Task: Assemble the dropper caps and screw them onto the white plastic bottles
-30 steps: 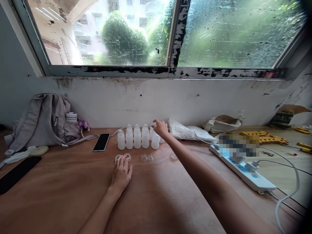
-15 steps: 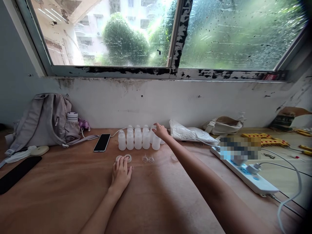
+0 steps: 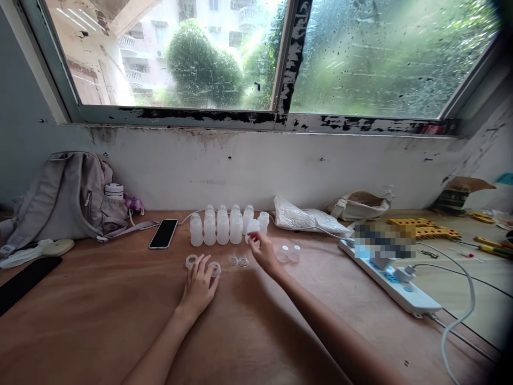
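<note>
The left hand [image 3: 200, 283] is laid on the brown wooden tabletop [image 3: 236, 315], fingers loosely spread; a white translucent plastic ring [image 3: 218, 267] is seen by thumb and index finger, whether gripped cannot be told. The right hand [image 3: 262, 254] is held half-curled on the near side of a frosted white plastic bottle [image 3: 253, 226] whose base is hidden; whether that is held cannot be told. More frosted bottles [image 3: 222, 230] are lined up to the left; two clear round plastic pieces [image 3: 243, 261] are set between the hands.
</note>
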Action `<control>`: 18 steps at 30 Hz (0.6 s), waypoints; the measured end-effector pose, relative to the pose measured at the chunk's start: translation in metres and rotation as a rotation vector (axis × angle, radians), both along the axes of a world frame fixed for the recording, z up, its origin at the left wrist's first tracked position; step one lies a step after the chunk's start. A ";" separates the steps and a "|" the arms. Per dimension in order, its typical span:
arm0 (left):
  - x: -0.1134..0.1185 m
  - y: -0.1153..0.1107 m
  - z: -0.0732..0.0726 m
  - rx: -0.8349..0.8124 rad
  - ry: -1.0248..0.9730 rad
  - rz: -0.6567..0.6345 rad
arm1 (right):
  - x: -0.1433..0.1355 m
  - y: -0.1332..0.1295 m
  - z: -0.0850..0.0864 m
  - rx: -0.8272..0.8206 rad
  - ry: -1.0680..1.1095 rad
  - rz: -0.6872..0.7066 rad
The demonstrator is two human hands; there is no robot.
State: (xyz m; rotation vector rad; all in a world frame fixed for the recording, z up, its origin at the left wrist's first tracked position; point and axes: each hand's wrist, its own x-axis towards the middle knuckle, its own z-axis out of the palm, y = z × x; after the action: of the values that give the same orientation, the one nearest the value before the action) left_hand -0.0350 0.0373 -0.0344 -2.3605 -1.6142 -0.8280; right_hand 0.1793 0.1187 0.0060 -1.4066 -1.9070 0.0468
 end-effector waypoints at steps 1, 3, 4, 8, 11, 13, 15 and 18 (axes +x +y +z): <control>0.002 -0.001 0.000 -0.001 -0.014 -0.026 | 0.000 -0.011 -0.012 -0.010 -0.006 0.022; 0.006 -0.004 -0.002 -0.011 -0.035 -0.046 | 0.000 -0.026 -0.032 -0.035 -0.027 0.055; 0.007 -0.005 -0.003 -0.021 -0.041 -0.043 | 0.000 -0.031 -0.039 -0.049 -0.040 0.063; 0.010 -0.005 -0.007 -0.083 -0.064 -0.020 | 0.002 -0.039 -0.050 -0.087 -0.052 0.075; 0.009 -0.005 -0.005 -0.123 -0.094 -0.021 | 0.003 -0.046 -0.050 -0.087 -0.009 0.134; 0.009 -0.006 -0.004 -0.138 -0.136 -0.029 | 0.003 -0.054 -0.052 -0.076 0.022 0.193; 0.011 -0.007 -0.002 -0.163 -0.222 -0.055 | 0.002 -0.062 -0.054 -0.062 0.051 0.230; 0.018 -0.011 0.002 -0.235 -0.420 -0.136 | 0.000 -0.070 -0.053 -0.036 0.111 0.238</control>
State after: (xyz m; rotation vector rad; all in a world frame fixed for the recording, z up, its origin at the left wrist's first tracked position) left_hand -0.0172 0.0267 -0.0327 -2.6122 -1.8007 -1.3011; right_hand 0.1792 0.0485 -0.0471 -1.1680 -1.9788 0.2692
